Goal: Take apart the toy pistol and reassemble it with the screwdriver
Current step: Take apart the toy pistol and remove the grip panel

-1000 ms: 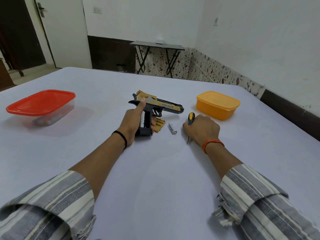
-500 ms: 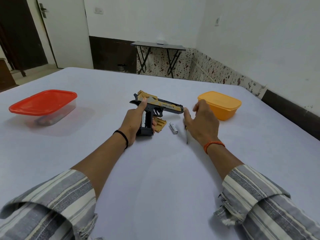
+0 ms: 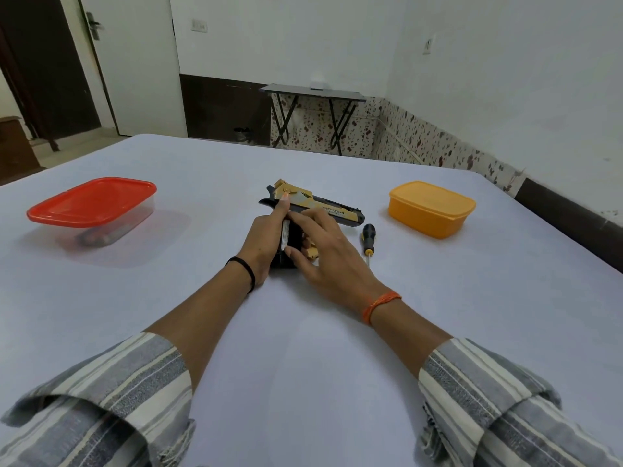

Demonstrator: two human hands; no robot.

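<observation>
Head view looks down on a pale table [image 3: 337, 382] where the toy pistol [image 3: 323, 210] lies on its side at the middle, its gold and black barrel pointing right and its black grip toward the near side. A left hand [image 3: 266, 237] holds the grip from the left, fingers wrapped around it and the index finger stretched up along the rear of the gold slide; a pale cylinder shows in the open side of the grip just beside this hand. A right hand [image 3: 323, 251] reaches in from the right and lies over the grip and trigger area, its fingers spread and lightly bent, the thumb against the lower part of the grip; whether it actually pinches anything cannot be told, since its fingertips are hidden against the pistol. A small gold panel [image 3: 312, 252] peeks out from under the right hand's fingers. Just to the right of that hand, the screwdriver [image 3: 368, 239] lies loose on the table, black and yellow handle on the far end and thin shaft pointing near, touched by neither hand. Farther right stands a closed orange box [image 3: 431, 208]; well off to the left stands a clear box with a red lid [image 3: 91, 207], with dark items blurred inside. Both forearms wear rolled striped sleeves [image 3: 101, 399], a black band on the left wrist and an orange thread on the right.
</observation>
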